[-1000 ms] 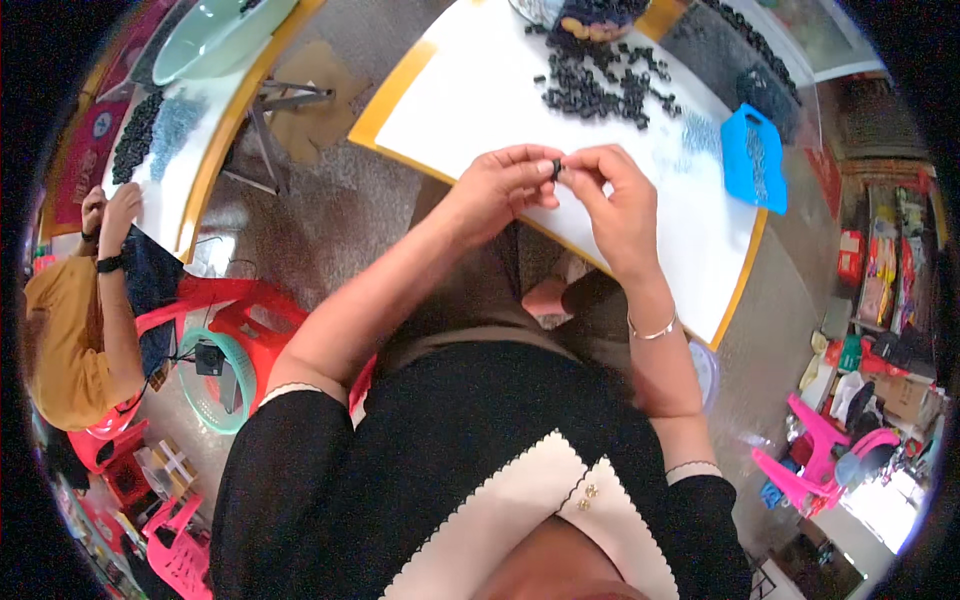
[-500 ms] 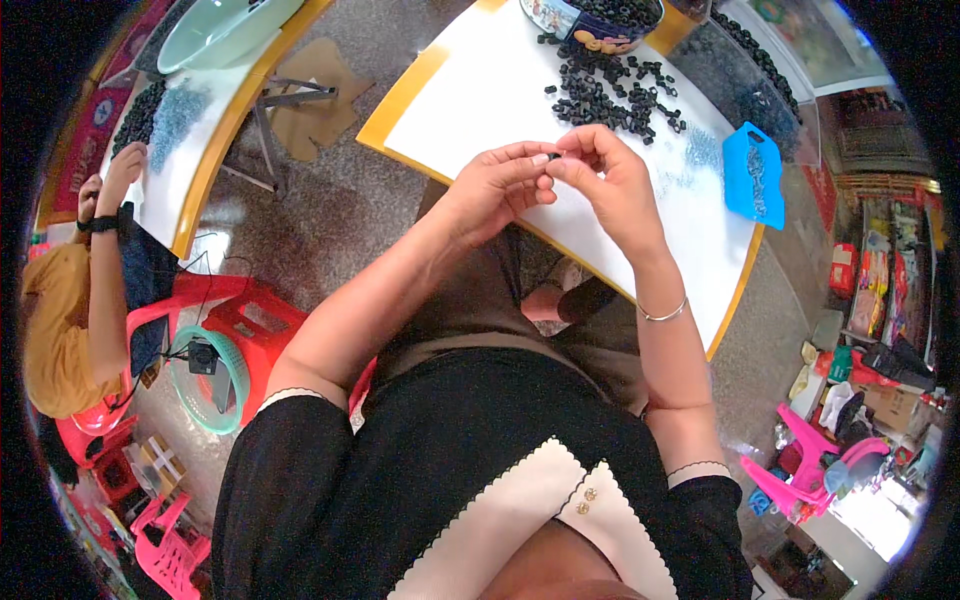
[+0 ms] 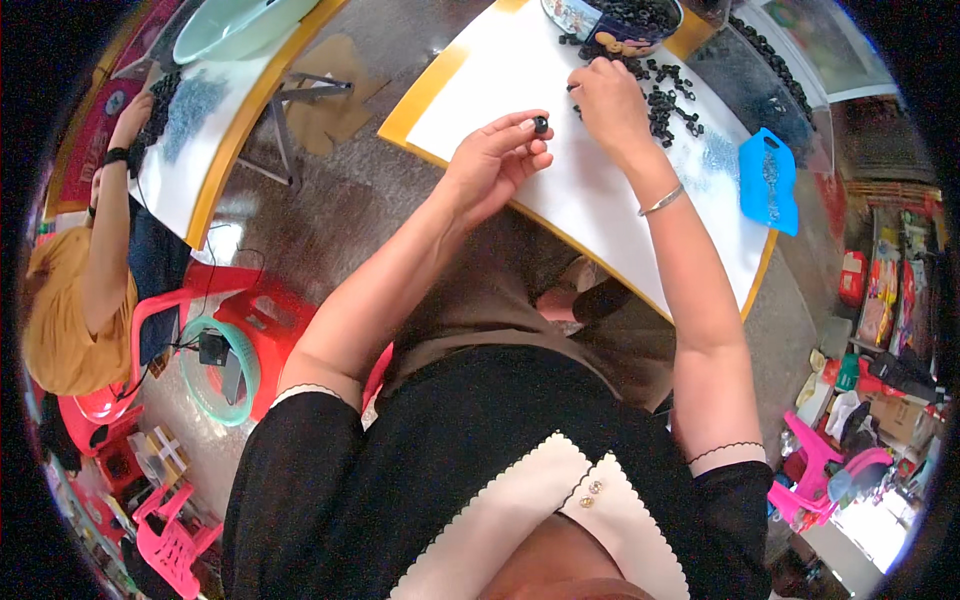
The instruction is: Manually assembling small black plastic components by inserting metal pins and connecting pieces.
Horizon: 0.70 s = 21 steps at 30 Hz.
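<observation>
Hands have split since a second ago: both were pinched together over the near edge of the tabletop, now the right hand [image 3: 608,98] has gone out to the loose black parts [image 3: 668,88] by the far edge, and the left hand [image 3: 495,160] has stayed back alone.

Head view. White tabletop [image 3: 520,80] with a yellow rim. Left hand hangs over its near-left part, fingers narrowly curled, thumb and forefinger pinching one small black ring piece [image 3: 541,124] at the tips. Right hand is palm down on the scattered black parts, fingers [image 3: 585,72] bent and close together, touching the pile; cannot tell if anything is gripped under them. A silver bangle [image 3: 662,201] sits on that wrist.

A round bowl [image 3: 612,22] with a patterned rim, full of the same black parts, is at the far edge just beyond the right hand. A blue flat plastic scoop-like piece [image 3: 768,180] lies near the right edge of the tabletop, well apart from both hands.

Packages: red and multicoloured boxes [image 3: 880,300] stacked on the floor past the right edge, print too small to make out.

Another person in a yellow top [image 3: 60,320] sits at a second table [image 3: 200,150] to the left, with a pale green basin [image 3: 235,25] at its far end. Pink plastic stools [image 3: 170,545] stand on the floor.
</observation>
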### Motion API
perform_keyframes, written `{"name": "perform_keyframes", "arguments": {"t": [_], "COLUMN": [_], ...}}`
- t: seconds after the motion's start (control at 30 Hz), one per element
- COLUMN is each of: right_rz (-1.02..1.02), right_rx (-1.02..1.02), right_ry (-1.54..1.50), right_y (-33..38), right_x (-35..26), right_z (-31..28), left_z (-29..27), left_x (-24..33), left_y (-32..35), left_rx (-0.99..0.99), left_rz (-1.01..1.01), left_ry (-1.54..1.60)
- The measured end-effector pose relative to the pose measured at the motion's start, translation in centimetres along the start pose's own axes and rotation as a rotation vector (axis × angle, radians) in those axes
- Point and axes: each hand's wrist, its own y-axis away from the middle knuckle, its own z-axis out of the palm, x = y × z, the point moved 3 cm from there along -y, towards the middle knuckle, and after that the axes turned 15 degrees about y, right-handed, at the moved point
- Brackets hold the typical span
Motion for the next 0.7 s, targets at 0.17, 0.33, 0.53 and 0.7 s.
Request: {"name": "perform_keyframes", "arguments": {"t": [0.17, 0.33, 0.53, 0.7], "right_rz": [0.155, 0.412, 0.406, 0.381], "right_rx": [0.017, -0.118, -0.002, 0.022], "right_ry": [-0.368, -0.91, -0.979, -0.878], "right_y": [0.4, 5.3, 8.1, 9.3], "right_x": [-0.4, -1.9, -3.1, -3.0], "right_z": [-2.7, -7.2, -8.4, -9.6], "left_z": [-0.5, 0.7, 2.3, 2.9], "left_x": [0.0, -0.7, -2.1, -2.6], "left_y": [0.0, 0.5, 1.6, 2.1], "left_rx": [-0.042, -0.034, -0.065, -0.077], "left_rz": [-0.003, -0.017, -0.051, -0.028], "left_ry": [-0.003, -0.051, -0.167, -0.265]}}
